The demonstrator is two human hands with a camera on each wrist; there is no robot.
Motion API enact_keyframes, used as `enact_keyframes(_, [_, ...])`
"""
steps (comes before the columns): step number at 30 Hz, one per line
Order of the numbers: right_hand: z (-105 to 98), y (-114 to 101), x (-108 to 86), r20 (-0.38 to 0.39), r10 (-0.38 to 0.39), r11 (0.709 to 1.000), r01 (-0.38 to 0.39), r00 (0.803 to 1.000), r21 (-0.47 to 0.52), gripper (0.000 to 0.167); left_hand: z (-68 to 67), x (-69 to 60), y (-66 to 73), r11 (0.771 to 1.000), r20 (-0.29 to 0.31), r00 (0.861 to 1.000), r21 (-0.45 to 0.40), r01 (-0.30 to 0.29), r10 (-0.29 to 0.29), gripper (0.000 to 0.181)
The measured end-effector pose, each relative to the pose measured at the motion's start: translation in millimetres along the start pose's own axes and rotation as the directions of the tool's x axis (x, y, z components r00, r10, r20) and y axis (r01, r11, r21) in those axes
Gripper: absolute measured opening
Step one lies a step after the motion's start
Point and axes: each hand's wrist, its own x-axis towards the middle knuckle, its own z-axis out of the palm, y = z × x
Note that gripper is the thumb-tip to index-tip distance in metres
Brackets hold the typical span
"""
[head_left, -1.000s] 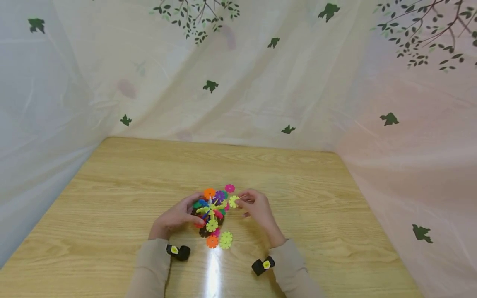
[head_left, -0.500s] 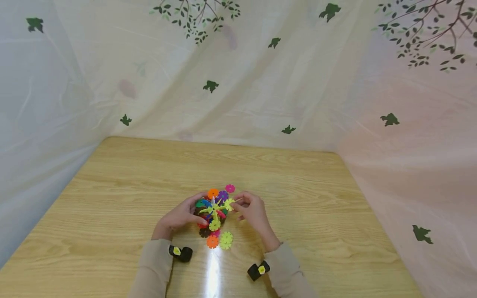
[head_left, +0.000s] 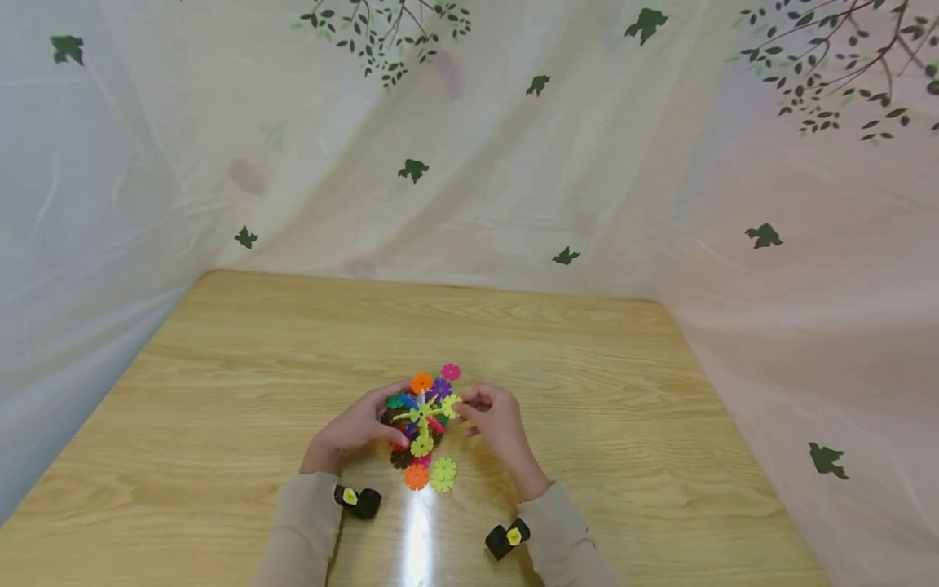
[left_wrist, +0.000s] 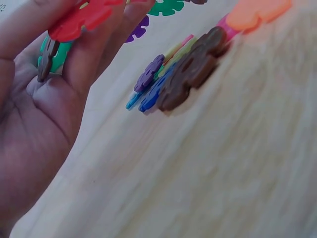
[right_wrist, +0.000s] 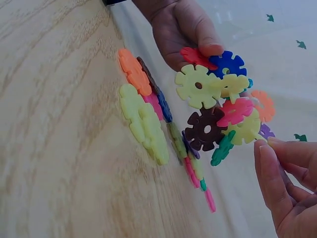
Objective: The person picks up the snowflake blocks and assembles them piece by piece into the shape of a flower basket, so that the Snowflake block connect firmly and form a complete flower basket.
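A cluster of joined, notched plastic discs in many colours (head_left: pixel 421 414) is held above the table by my left hand (head_left: pixel 357 423), thumb in front and fingers behind. In the left wrist view, a red disc (left_wrist: pixel 81 21) lies against the fingers of the left hand (left_wrist: pixel 44 109). At the cluster's right side, my right hand (head_left: pixel 500 424) pinches a yellow disc (head_left: pixel 451 406) between thumb and forefinger. The right wrist view shows the right hand's fingertips (right_wrist: pixel 266 144) on a thin yellow edge touching the cluster's yellow disc (right_wrist: pixel 243 127).
Loose discs lie on the wooden table (head_left: pixel 587 408) under and around the cluster: an orange one (head_left: pixel 416 477), overlapping yellow ones (head_left: pixel 443 474), a pink one (head_left: pixel 451 372) and several others. A pale curtain (head_left: pixel 477 204) hangs behind the table.
The right hand has moved left, bringing its yellow disc up against the cluster. The left hand and the cluster have shifted slightly to the right.
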Motion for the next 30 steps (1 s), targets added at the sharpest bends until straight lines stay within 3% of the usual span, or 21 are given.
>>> enact_keyframes(8, [2.5,0.0,1.0,-0.014,0.043,0.994,-0.041,0.999,0.102,0.014,0.2,1.4,1.2,1.000,-0.025,1.000,0.025,0.018,-0.018,0.096])
enact_keyframes(14, [2.0,2.9,1.9,0.001,0.056,0.991,-0.056,0.998,0.123,0.014,-1.3,1.8,-1.7,1.000,-0.006,1.000,0.007,0.011,-0.011,0.096])
enact_keyframes(19, [2.8,2.6,0.6,0.009,0.052,0.983,-0.052,0.999,0.175,0.016,-2.5,1.3,-3.1,1.000,-0.049,0.999,0.011,0.005,-0.004,0.097])
enact_keyframes(30, [3.2,1.8,-0.2,-0.011,0.054,0.990,-0.053,0.998,0.128,0.016,0.5,2.9,-0.9,0.997,-0.070,0.997,0.070,0.028,-0.023,0.095])
